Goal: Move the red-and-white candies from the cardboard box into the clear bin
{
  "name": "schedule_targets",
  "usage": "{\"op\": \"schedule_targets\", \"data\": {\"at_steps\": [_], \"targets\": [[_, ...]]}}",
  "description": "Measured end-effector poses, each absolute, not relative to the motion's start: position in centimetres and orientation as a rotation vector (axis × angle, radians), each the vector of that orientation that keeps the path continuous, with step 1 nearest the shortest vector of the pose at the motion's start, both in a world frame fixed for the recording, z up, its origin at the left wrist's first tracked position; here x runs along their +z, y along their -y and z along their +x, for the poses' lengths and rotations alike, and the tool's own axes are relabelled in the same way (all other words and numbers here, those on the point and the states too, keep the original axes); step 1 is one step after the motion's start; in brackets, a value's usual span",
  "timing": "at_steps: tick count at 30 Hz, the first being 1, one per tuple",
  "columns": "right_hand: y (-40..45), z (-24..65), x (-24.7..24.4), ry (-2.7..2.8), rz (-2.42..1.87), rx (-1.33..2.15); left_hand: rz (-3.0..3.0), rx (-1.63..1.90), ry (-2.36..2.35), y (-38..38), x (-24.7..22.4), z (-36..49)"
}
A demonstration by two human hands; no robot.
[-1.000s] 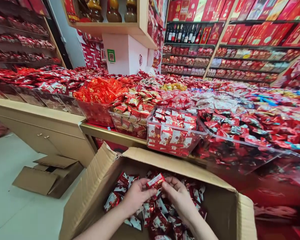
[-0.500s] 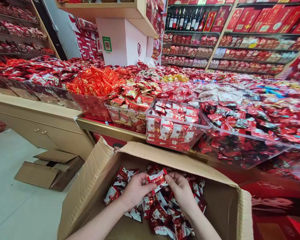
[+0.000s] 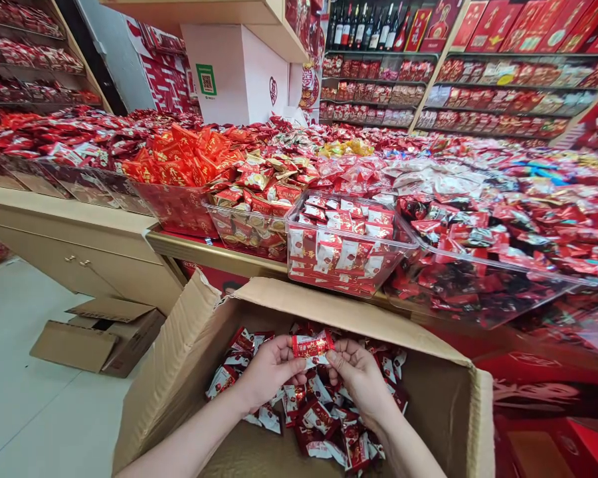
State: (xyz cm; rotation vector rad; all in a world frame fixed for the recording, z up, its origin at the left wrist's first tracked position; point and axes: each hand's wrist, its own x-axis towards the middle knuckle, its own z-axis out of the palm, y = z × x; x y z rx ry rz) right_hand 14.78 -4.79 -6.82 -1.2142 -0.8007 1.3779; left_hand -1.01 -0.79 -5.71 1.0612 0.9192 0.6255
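Note:
Between my two hands is one red and white wrapped candy [image 3: 313,346], held over an open cardboard box [image 3: 418,415]. My left hand [image 3: 272,373] pinches its left end between thumb and fingers. On the right end, my right hand [image 3: 356,375] grips it the same way. The candy's printed red face is turned up toward me. Below, a loose heap of similar wrapped candies [image 3: 316,418] lies on the bottom of the box, partly hidden by my hands and forearms.
A clear bin of neatly stacked candies [image 3: 349,249] stands on the counter beyond the box. Bins of durian sweets [image 3: 256,219], orange-red packets [image 3: 179,166] and dark-wrapped sweets [image 3: 473,265] flank it. A smaller cardboard box [image 3: 102,335] sits on the floor at left.
The candy in my hands has been turned from a slant to nearly level, its printed face showing more. Both hands stay on its ends. The camera view has shifted slightly.

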Motion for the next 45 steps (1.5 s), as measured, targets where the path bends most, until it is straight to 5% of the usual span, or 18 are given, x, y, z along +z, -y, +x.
{"op": "schedule_targets", "data": {"at_steps": [11,21,45], "targets": [[6.3,14.7,-6.0,1.737,-1.206,0.394,0.644,0.667,-0.693,0.9,-5.4,-1.4],[6.1,12.5,-7.9,0.852,-1.297,1.319,0.817,0.884,-0.856,0.8,-5.4,-0.8],[6.2,12.2,-8.0,1.005,-1.208,1.421,0.859,0.796,-1.069,0.6,-5.9,-1.3]]}}
